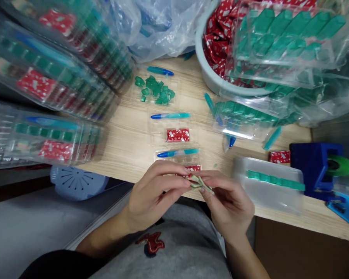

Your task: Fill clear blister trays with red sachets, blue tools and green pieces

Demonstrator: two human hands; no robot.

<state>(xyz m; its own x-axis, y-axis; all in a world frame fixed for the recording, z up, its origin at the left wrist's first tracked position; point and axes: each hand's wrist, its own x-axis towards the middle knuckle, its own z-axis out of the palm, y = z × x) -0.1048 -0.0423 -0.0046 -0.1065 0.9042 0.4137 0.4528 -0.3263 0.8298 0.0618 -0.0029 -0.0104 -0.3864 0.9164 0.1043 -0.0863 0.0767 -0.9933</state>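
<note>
My left hand [158, 193] and my right hand [228, 197] meet in front of my body at the table's near edge. Between their fingertips are small folded pale-green paper pieces [198, 183], with a bit of red by the left fingertips; their exact kind is too small to tell. Just beyond my fingers lies a see-through plastic tray holding a blue-and-teal pen [178, 153] and a partly hidden red patterned packet [193, 167]. Farther back, a second such tray carries another pen [170, 116] and a red packet [178, 135]. Loose green translucent pieces [155, 90] fill a third tray.
Stacks of filled plastic trays [58, 135] stand at left. A grey tub [205, 71] of red packets sits back right, with green-block trays [285, 35] over it. A translucent box lid [267, 195] and a blue tape dispenser [314, 166] are at right. Plastic bags [163, 27] lie behind.
</note>
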